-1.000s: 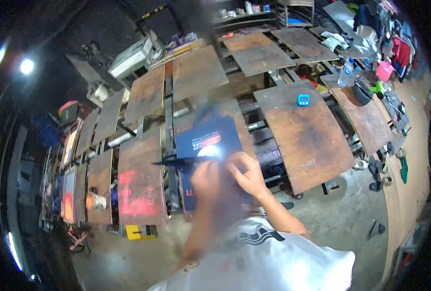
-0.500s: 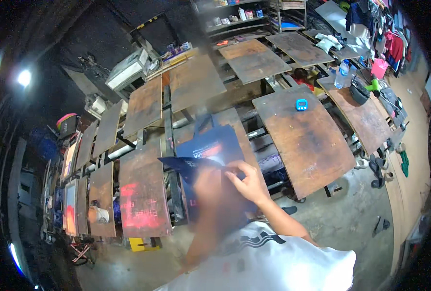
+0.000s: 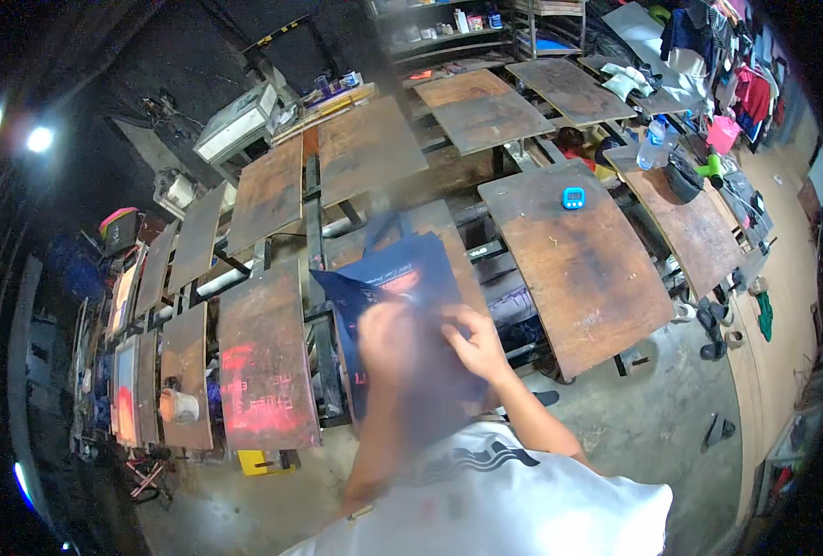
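Note:
A dark blue tote bag [image 3: 411, 269] with printing on its front lies on a brown board ahead of me, its handles pointing to the far side. One flap of the bag is lifted at the left. My left hand [image 3: 388, 335] is closed on the bag's blue fabric near its middle, partly smeared by a blurred patch. Close to its right side, my right hand [image 3: 478, 345] has thumb and fingers pinched together at the fabric. What lies between the fingertips is too small to make out clearly. The lower part of the bag is blurred.
Rows of brown boards on metal frames surround me. A blue timer [image 3: 574, 198] sits on the board to the right. Farther right stand a water bottle [image 3: 652, 144] and a black pouch [image 3: 683, 176]. On a left board is a white tub [image 3: 180, 406]. Shoes [image 3: 711, 329] lie on the floor.
My left hand was a blur over the bag and now shows more clearly, closed. The right hand's fingers have come down slightly. The view has shifted a little.

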Demonstrator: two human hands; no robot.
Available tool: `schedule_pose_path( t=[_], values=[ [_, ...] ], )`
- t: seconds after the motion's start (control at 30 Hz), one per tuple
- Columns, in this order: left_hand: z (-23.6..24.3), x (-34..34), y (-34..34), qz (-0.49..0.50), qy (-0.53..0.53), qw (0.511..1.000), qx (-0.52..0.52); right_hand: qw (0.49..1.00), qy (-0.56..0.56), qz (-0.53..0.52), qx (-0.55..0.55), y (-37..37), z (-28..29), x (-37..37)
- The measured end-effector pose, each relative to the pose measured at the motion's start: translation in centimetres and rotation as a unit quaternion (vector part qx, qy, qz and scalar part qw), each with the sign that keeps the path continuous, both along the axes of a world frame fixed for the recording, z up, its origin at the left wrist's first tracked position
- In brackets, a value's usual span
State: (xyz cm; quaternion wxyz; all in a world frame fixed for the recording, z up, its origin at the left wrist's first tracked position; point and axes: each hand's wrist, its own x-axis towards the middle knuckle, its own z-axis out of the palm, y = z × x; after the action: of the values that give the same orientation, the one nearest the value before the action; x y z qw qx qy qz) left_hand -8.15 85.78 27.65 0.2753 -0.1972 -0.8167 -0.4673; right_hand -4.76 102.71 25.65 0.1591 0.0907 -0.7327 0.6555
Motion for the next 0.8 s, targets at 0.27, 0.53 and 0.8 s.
schedule_pose_path(
  t=[0.27,0.53,0.8],
  values=[
    [0.1,-3.7,-7.8,0.16,-0.055,0.984,0.055,0.895,-0.06,0.12,-0.424,2.8,-5.6,-1.0],
    [2.2,-3.1,-8.2,-0.041,-0.227,0.963,0.143,0.838,-0.041,-0.04,-0.543,3.9,-3.7,-1.7],
    [0.4,-2.4,-8.0,-0.029,-0.198,0.967,0.16,0.886,-0.043,-0.12,-0.446,6.9,-4.0,-1.4]
  ],
)
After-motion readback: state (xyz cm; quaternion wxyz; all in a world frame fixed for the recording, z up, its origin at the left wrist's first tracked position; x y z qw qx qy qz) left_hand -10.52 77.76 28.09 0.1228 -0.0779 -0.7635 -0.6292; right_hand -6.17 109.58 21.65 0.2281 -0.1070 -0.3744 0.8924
